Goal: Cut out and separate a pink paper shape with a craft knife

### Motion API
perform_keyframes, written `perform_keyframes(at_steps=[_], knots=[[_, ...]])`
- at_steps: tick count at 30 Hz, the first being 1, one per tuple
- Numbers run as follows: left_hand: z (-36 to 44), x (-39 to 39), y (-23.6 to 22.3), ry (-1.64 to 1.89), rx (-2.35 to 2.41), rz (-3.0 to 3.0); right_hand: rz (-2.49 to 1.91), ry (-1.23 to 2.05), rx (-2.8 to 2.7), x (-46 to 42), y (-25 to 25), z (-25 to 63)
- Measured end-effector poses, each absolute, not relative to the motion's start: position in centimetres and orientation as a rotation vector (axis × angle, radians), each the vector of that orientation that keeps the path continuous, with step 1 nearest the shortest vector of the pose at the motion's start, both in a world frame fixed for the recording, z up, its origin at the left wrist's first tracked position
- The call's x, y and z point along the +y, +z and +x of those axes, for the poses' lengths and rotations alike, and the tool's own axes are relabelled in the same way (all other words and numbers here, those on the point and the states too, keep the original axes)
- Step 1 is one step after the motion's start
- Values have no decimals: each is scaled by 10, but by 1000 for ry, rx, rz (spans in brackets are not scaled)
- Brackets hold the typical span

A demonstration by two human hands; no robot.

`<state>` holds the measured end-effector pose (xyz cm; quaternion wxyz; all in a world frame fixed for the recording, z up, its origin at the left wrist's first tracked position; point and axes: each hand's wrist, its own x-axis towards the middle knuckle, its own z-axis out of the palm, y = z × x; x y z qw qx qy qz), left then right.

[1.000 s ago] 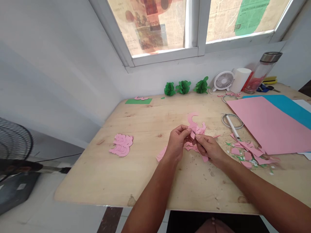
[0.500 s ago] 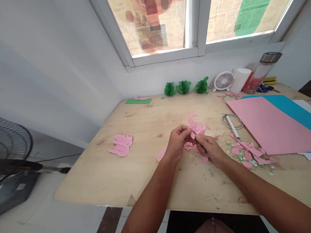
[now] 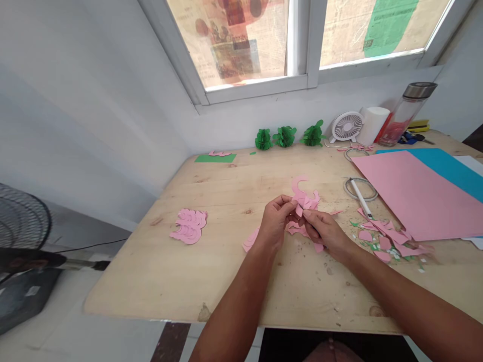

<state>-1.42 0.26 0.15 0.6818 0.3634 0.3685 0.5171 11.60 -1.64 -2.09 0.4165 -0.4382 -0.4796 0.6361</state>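
Observation:
Over the middle of the wooden table, my left hand [image 3: 278,216] pinches a small piece of pink paper [image 3: 299,209] between thumb and fingers. Facing it, my right hand [image 3: 326,229] is closed with its thumb and fingertips at that paper's edge. Something thin and dark shows at the right fingers, mostly hidden, and I cannot make out what it is. Just beyond both hands lies a curved pink paper cutout [image 3: 298,185]. More pink pieces lie beneath the hands, partly covered. A pink paper strip [image 3: 250,240] sticks out beside my left wrist.
Stacked scalloped pink cutouts [image 3: 188,226] lie to the left. Pink and green scraps [image 3: 388,241] are scattered at right, near a white pen [image 3: 361,197] and a large pink sheet [image 3: 418,191]. Green paper figures [image 3: 285,136], a small fan [image 3: 347,125] and a bottle [image 3: 405,115] line the wall.
Almost nothing differs. Both hands stay in the same place with the pink paper, and the fingers show hardly any shift.

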Motion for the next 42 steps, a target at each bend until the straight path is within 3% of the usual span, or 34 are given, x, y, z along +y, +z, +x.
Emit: perform_keyframes(at_steps=[42], knots=[[-14, 2, 4, 1179, 907, 914, -1140, 1560, -1201, -16, -19, 114]])
